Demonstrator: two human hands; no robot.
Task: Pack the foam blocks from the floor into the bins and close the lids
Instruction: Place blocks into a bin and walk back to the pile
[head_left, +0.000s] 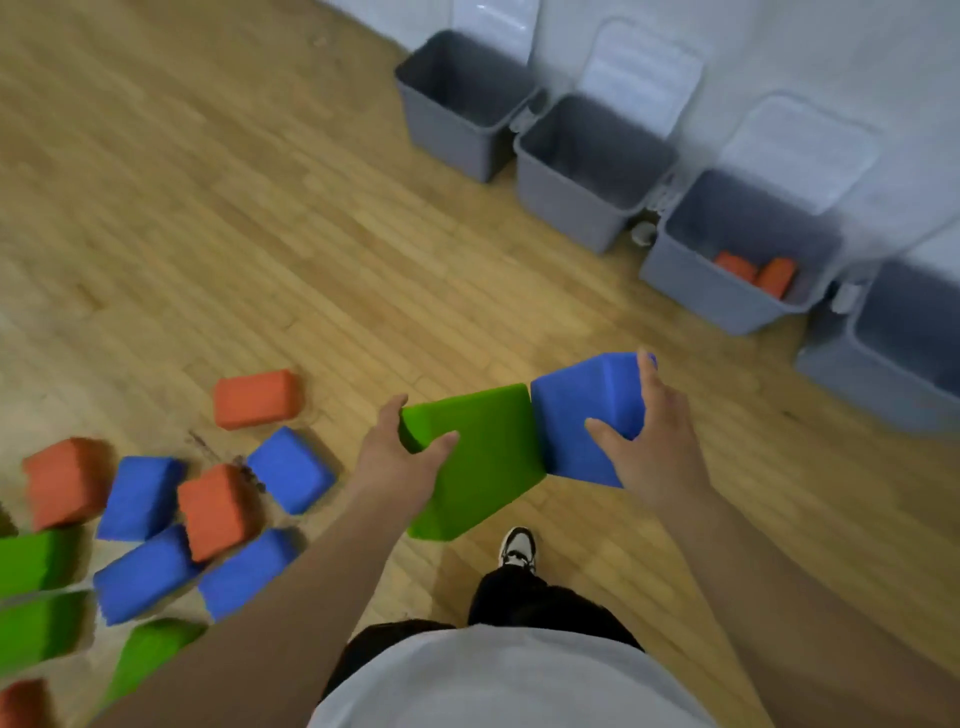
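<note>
My left hand (400, 457) grips a green foam block (483, 457) at its left end, held above the floor. My right hand (649, 441) grips a blue foam block (582, 410), thumb on its front face and fingers over its right edge. The two blocks touch side by side in front of me. Several orange, blue and green foam blocks (218, 509) lie scattered on the wooden floor at the lower left. A row of grey bins stands along the wall on the right; the third bin (727, 291) holds two orange blocks (758, 270).
The first bin (457, 130), second bin (582, 197) and fourth bin (883, 374) show no blocks inside. White lids (644, 78) lean against the wall behind the bins. My shoe (517, 548) is on the floor below the held blocks.
</note>
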